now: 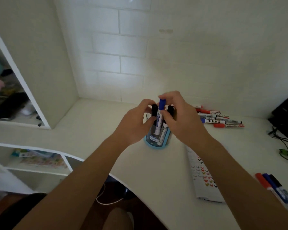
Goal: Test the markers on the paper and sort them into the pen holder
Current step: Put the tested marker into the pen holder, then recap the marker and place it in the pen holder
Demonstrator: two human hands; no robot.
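A clear pen holder with a blue base [157,138] stands on the white desk [93,138]. Black-capped markers [154,110] stand upright in it. My right hand [181,117] pinches the cap of a blue marker [161,107] that stands in the holder between the black ones. My left hand [136,123] touches the holder's left rim and the black markers there. The test paper [203,176], covered in small coloured check marks, lies to the right under my right forearm. Several loose markers [219,120] lie in a pile behind my right hand.
Red, blue and black markers [276,186] lie side by side at the right front edge. A black device with cables [286,120] sits at the far right. Open shelves [15,100] with clutter stand at the left. The wall is close behind.
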